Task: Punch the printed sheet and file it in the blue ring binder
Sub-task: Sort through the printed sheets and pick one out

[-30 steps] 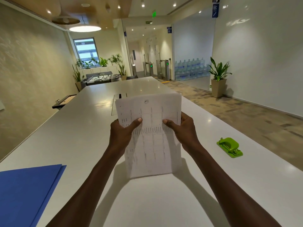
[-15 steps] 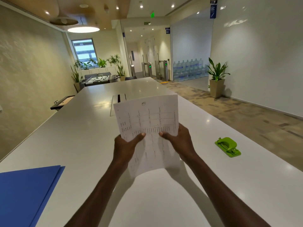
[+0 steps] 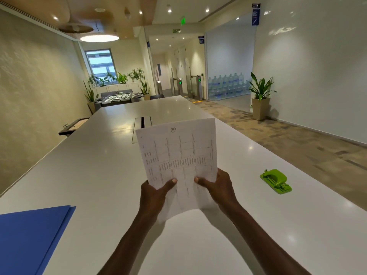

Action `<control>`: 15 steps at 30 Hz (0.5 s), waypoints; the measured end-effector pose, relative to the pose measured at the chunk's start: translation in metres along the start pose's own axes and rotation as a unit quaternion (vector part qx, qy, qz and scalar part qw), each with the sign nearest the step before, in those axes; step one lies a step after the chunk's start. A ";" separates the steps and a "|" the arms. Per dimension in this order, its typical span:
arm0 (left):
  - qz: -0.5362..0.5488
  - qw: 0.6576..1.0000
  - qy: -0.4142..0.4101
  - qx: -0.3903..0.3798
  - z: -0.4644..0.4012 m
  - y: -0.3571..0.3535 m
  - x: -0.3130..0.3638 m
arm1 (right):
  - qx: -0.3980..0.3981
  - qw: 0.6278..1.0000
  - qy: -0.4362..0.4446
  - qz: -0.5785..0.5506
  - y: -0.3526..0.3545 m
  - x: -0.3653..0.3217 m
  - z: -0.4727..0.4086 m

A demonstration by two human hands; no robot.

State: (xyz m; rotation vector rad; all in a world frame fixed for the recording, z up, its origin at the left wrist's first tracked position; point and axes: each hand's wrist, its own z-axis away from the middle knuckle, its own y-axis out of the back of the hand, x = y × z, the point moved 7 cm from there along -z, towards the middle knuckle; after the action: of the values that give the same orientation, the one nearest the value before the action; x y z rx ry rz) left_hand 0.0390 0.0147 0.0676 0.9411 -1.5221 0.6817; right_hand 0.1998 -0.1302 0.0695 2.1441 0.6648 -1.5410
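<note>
I hold the printed sheet (image 3: 178,153), white with a faint table of text, upright above the middle of the long white table (image 3: 89,171). My left hand (image 3: 153,195) grips its lower left edge, thumb on the front. On the lower right edge sits my right hand (image 3: 218,187), thumb also on the front. The blue ring binder (image 3: 29,239) lies closed at the table's near left corner. A green hole punch (image 3: 276,180) rests on the table to the right of my right hand, well apart from it.
A cable slot (image 3: 142,124) is set into the table behind the sheet. The table's right edge borders a carpeted walkway with a potted plant (image 3: 260,96). A wall runs along the left side.
Both hands have slid down the sheet to its lower part. The sheet now stands higher above my hands and tilts slightly to the left.
</note>
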 end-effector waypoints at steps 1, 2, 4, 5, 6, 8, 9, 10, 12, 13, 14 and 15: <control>-0.008 1.000 -0.004 0.001 -0.001 0.001 0.002 | 0.003 1.000 0.003 0.007 0.001 -0.001 -0.001; -0.018 1.000 -0.014 0.000 -0.002 0.001 0.007 | 0.010 1.000 0.006 0.015 0.003 -0.005 -0.003; -0.044 0.998 -0.032 -0.001 -0.006 0.003 0.020 | 0.031 0.999 0.022 0.031 0.010 -0.021 -0.011; -0.062 0.997 -0.044 -0.002 -0.008 0.004 0.027 | 0.040 0.998 0.036 0.040 0.015 -0.032 -0.016; -0.082 0.995 -0.057 -0.001 -0.011 0.006 0.034 | 0.048 0.996 0.054 0.052 0.019 -0.044 -0.021; -0.119 0.989 -0.087 0.003 -0.016 0.010 0.048 | 0.067 0.990 0.090 0.082 0.029 -0.069 -0.029; -0.136 0.986 -0.101 0.006 -0.018 0.012 0.054 | 0.085 0.984 0.109 0.109 0.035 -0.081 -0.032; -0.152 0.982 -0.114 0.008 -0.020 0.013 0.060 | 0.106 0.974 0.132 0.148 0.040 -0.094 -0.034; -0.181 0.973 -0.140 0.008 -0.023 0.015 0.071 | 0.138 0.940 0.198 0.240 0.047 -0.121 -0.033; -0.197 0.968 -0.157 0.006 -0.024 0.015 0.076 | 0.144 0.920 0.233 0.279 0.048 -0.135 -0.030; -0.216 0.960 -0.177 0.001 -0.024 0.015 0.081 | 0.139 0.904 0.259 0.311 0.047 -0.146 -0.028; -0.236 0.952 -0.197 -0.005 -0.023 0.014 0.086 | 0.121 0.895 0.275 0.329 0.045 -0.154 -0.026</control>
State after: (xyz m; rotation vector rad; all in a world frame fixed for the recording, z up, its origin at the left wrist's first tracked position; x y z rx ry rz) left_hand 0.0378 0.0247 0.1571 1.4340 -1.5511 0.1431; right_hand 0.2046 -0.1722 0.2261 2.6291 -0.1388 -0.6800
